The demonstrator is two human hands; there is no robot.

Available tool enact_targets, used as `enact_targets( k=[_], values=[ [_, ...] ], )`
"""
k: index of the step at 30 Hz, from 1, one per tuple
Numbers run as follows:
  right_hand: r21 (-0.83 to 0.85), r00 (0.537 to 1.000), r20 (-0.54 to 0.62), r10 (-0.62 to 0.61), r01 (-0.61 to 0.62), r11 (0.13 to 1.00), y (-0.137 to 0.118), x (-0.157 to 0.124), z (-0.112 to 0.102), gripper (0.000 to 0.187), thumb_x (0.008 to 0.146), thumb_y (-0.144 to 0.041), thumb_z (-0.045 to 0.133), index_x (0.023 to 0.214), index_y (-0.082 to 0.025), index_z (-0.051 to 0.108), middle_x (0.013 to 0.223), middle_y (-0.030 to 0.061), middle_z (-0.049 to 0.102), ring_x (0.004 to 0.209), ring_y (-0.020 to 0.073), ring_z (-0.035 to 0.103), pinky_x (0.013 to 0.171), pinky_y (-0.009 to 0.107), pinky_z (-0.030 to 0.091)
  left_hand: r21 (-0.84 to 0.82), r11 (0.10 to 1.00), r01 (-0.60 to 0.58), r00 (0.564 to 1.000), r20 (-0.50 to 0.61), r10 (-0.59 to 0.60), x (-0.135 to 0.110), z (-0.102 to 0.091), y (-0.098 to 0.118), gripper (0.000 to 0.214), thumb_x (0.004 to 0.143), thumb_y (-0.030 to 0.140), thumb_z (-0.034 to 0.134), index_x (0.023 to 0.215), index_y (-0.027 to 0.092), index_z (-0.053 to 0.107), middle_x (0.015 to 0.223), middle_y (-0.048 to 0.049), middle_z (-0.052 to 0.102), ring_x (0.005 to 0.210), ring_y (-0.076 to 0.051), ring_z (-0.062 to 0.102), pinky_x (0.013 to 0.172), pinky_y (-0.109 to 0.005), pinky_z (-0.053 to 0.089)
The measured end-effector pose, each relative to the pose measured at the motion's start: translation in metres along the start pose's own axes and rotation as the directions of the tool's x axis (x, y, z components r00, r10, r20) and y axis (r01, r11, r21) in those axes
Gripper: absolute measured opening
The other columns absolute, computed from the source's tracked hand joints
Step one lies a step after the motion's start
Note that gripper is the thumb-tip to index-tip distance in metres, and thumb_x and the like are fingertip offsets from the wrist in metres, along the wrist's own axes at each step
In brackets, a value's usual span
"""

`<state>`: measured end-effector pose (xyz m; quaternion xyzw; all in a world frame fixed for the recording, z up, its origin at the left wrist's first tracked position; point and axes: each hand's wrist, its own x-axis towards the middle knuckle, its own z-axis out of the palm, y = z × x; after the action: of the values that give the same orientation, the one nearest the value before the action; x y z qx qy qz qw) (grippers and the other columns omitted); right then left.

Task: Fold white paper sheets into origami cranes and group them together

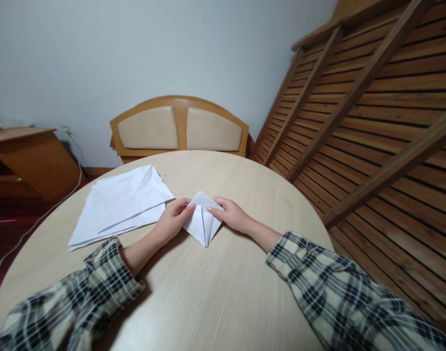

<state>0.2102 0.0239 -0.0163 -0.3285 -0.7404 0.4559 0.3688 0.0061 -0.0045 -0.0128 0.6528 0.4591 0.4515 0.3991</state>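
A small folded white paper, shaped like a diamond with creased flaps meeting down its middle, is held between my two hands over the table. My left hand pinches its left corner, thumb on top and fingers beneath. Its right corner is in the grip of my right hand, with the thumb lying on the front flap. The lower point of the diamond faces me. Most of the fingers under the paper are hidden.
Several loose white paper sheets lie stacked on the left of the round wooden table. Behind the table stands a padded headboard. A slatted wooden frame leans on the right. At left are a wooden desk and a white cable.
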Motion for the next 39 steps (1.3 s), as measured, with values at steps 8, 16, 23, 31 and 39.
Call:
enact_targets(
  k=[8,16,23,31,39],
  values=[
    [0.035,0.993,-0.116,0.034,-0.030,0.999,-0.006,-0.001,0.003,0.029,0.080,-0.043,0.062,0.086,-0.015,0.063,0.080,0.0024,0.060,0.072,0.0151,0.052,0.064,0.027,0.039,-0.126,0.988,0.092,0.996,0.004,-0.092,-0.002,0.000,0.002,0.051,0.076,0.038,0.071,0.120,0.018,0.053,0.085,-0.0025,0.067,0.072,-0.017,0.061,0.063,-0.026,0.044],
    [0.038,0.979,-0.205,-0.013,0.021,0.999,-0.004,-0.002,0.007,0.026,0.082,-0.038,0.062,0.098,-0.017,0.060,0.088,0.0037,0.061,0.076,0.0162,0.055,0.065,0.028,0.042,-0.087,0.993,0.078,0.997,-0.002,-0.078,-0.002,0.000,0.005,0.060,0.070,0.038,0.076,0.122,0.018,0.052,0.094,-0.0039,0.067,0.080,-0.020,0.062,0.069,-0.029,0.047],
    [-0.012,0.970,-0.196,-0.146,0.147,0.989,-0.002,-0.003,0.007,0.050,0.084,-0.023,0.059,0.132,-0.022,0.047,0.112,0.0074,0.062,0.100,0.0195,0.060,0.087,0.036,0.047,-0.055,0.994,0.093,0.995,-0.031,-0.095,-0.001,0.000,0.005,0.056,0.073,0.037,0.073,0.119,0.019,0.049,0.086,-0.0008,0.065,0.075,-0.018,0.060,0.065,-0.026,0.045],
    [-0.132,0.973,-0.177,-0.149,0.126,0.983,0.004,-0.002,0.004,0.035,0.086,-0.022,0.056,0.120,-0.021,0.062,0.122,0.0088,0.064,0.111,0.0216,0.059,0.097,0.041,0.044,-0.078,0.995,0.062,0.996,-0.065,-0.068,0.000,0.000,0.006,0.050,0.075,0.033,0.069,0.120,0.019,0.051,0.088,-0.0011,0.064,0.074,-0.016,0.058,0.064,-0.026,0.044],
    [-0.086,0.977,-0.180,-0.114,0.100,0.991,0.003,-0.001,0.004,0.032,0.086,-0.021,0.055,0.116,-0.020,0.064,0.115,0.0089,0.066,0.102,0.0201,0.061,0.090,0.038,0.047,-0.062,0.998,0.000,0.994,-0.110,-0.007,0.003,-0.002,0.003,0.042,0.078,0.036,0.063,0.117,0.020,0.061,0.110,-0.0070,0.069,0.094,-0.021,0.062,0.081,-0.032,0.048]
  ],
)
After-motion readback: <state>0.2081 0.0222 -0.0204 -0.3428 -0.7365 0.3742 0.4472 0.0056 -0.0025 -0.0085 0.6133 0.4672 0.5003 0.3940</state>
